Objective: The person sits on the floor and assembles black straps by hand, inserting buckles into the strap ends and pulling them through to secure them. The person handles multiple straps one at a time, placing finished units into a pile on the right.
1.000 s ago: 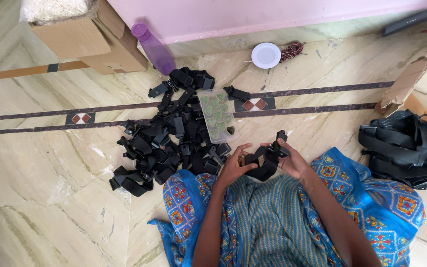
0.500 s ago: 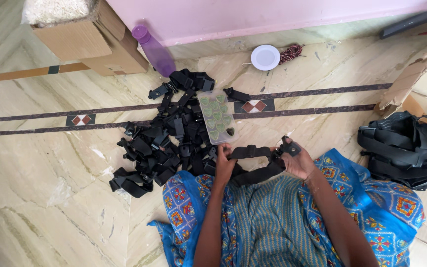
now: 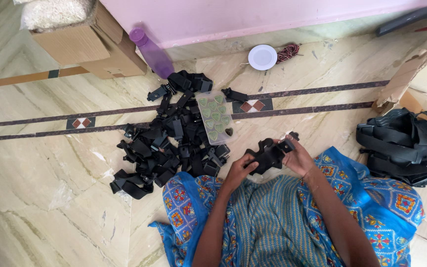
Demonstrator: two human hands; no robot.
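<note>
Two hands closed on one black strap piece (image 3: 269,155), held above the lap: left hand (image 3: 237,169) gripping its 8 o'clock end, right hand (image 3: 300,157) pinching the buckle end. Long axis running 8 to 2 o'clock, buckle toward 2. Mid-assembly, probably; next calls for a steady threading grip. Strap pile (image 3: 169,143) on the floor at 10 o'clock.

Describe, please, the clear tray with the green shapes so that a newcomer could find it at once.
Start at the pink wall and the purple bottle leaning at its foot. Just below lies a heap of black straps on the marble floor; the clear plastic tray rests on the heap's right edge. It alone is see-through, holding rows of small green heart shapes.
</note>
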